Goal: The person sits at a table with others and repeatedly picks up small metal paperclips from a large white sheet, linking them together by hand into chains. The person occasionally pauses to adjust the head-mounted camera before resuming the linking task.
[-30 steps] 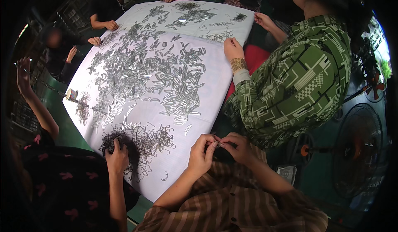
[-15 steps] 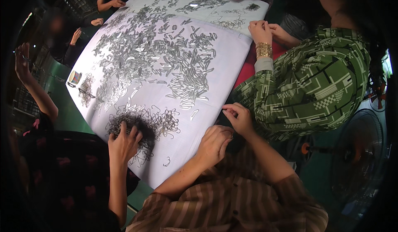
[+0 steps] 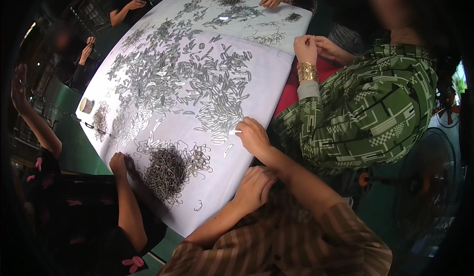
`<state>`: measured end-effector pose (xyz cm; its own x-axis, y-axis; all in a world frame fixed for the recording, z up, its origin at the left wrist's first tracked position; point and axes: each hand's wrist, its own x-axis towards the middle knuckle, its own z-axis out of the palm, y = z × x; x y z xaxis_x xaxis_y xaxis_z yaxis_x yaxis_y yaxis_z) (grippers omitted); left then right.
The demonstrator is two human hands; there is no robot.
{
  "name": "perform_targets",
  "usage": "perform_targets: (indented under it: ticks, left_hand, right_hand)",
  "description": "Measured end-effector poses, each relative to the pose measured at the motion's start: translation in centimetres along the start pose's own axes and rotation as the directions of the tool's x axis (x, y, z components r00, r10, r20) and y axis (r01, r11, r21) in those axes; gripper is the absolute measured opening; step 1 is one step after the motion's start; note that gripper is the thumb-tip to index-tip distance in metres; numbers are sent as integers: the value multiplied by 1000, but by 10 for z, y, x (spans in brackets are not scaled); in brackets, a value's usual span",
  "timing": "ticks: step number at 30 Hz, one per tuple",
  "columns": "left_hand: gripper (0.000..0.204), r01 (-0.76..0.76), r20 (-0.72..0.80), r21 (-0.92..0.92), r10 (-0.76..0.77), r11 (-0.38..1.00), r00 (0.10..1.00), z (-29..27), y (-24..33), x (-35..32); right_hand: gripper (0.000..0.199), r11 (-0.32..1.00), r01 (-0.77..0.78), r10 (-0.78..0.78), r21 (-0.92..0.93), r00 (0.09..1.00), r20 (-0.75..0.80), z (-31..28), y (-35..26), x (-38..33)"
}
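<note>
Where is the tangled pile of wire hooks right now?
Head view, lower left of the white table: the tangled pile of wire hooks sits beside a neighbour's hand.

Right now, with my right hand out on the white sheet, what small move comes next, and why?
Probably pinch one flat metal strip beside the right hand: its fingertips rest at the edge of the loose strip spread, while the left hand waits curled at the sheet's edge.

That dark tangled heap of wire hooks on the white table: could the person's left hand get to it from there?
Probably yes. The left hand rests at the table's near edge, and only bare white surface with one stray hook lies between it and the heap.
</note>
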<state>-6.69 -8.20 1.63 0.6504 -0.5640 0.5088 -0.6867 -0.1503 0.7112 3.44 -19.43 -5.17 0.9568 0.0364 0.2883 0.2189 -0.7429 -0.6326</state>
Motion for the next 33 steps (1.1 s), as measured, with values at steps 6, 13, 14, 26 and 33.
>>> perform_targets:
  ticks: [6, 13, 14, 26, 33]
  left_hand:
    - [14, -3, 3, -43, 3, 999, 1000, 0, 0, 7]
    - [15, 73, -69, -58, -77, 996, 995, -1, -1, 4]
    - [14, 80, -80, -52, -84, 995, 993, 0, -1, 4]
    - [15, 170, -120, 17, -167, 985, 979, 6, 13, 5]
    - [15, 186, -121, -11, -186, 982, 975, 10, 23, 9]
  right_hand:
    - [12, 977, -194, 172, 88, 962, 214, -20, -8, 6]
    - [11, 845, -319, 224, 428, 940, 258, -63, -20, -14]
    - [12, 821, -308, 218, 480, 947, 235, -68, -16, -23]
    - [9, 747, -224, 265, 626, 964, 29, -126, -42, -92]
    - [10, 802, -185, 270, 567, 960, -69, -131, -45, -106]
